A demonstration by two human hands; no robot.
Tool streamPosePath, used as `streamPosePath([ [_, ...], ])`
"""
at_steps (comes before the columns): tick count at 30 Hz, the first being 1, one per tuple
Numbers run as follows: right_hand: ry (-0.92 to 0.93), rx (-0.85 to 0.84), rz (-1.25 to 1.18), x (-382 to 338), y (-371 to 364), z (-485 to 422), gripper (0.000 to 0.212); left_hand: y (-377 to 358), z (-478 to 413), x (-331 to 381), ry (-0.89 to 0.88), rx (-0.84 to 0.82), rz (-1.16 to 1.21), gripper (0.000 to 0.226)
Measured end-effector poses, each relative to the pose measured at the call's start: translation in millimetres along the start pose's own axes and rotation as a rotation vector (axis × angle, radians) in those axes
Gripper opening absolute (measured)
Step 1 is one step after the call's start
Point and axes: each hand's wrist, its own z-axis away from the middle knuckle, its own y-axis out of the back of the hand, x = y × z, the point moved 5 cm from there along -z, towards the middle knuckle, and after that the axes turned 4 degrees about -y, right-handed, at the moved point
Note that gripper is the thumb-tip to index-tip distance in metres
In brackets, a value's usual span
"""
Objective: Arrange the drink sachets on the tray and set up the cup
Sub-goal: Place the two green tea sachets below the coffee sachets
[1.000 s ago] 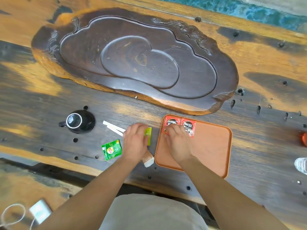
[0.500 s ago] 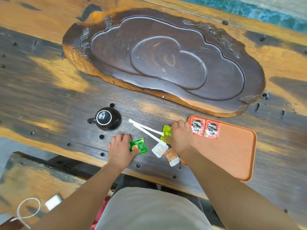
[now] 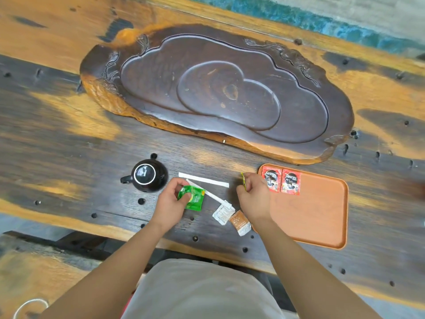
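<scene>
1. The bench is rough, dark-stained plank wood with orange patches and small round holes.
2. A carved dark tea board, cloud-shaped with a glossy recessed middle, lies at the far side.
3. The orange tray, a smooth rounded rectangle, holds two red sachets side by side in its far-left corner.
4. A glossy black cup sits upside down, left of the hands.
5. The left hand pinches a crinkled green sachet.
6. The right hand, fingers closed, grips a thin yellow-green sachet edge-on, just beside the tray's left rim.
7. Two white stick packets, a white sachet and a brown sachet lie between the hands.
</scene>
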Motion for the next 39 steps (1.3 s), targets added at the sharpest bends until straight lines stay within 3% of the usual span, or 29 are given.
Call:
streamPosePath([
  [4,-0.116,-0.034,-0.218,5.9,10.5,4.8,0.036,-10.3,-11.7,16.9,0.028,-0.077,0.085,0.034],
  [8,-0.095,0.018,-0.27,14.5,29.4,5.4,0.031,-40.1,-23.1,40.0,0.024,-0.18,0.035,0.023],
  [13,-0.089,0.107,-0.178,48.0,69.3,5.4,0.027,-100.6,-28.4,62.5,-0.016,-0.33,-0.055,0.021],
  [16,-0.117,0.11,-0.159,72.4,83.2,11.7,0.009,-130.9,-28.1,63.1,-0.022,-0.384,-0.121,0.019],
  [22,-0.186,0.074,0.009,126.7,107.1,18.9,0.03,-200.0,-14.8,63.5,-0.108,-0.466,-0.318,0.02],
  [26,-0.181,0.021,0.11,145.4,110.4,20.0,0.032,-226.8,-6.3,63.4,-0.237,-0.466,-0.52,0.023],
  [31,-0.131,0.021,0.357,162.9,116.1,18.8,0.035,-239.1,-0.6,68.7,-0.481,-0.345,-0.827,0.029],
  [36,0.068,0.002,0.512,163.6,124.6,18.0,0.033,-234.4,6.7,63.7,-0.575,-0.212,-0.901,0.033],
  [39,0.185,-0.081,0.569,164.7,121.3,17.5,0.041,-235.5,17.8,55.7,-0.634,-0.263,-0.945,0.034],
])
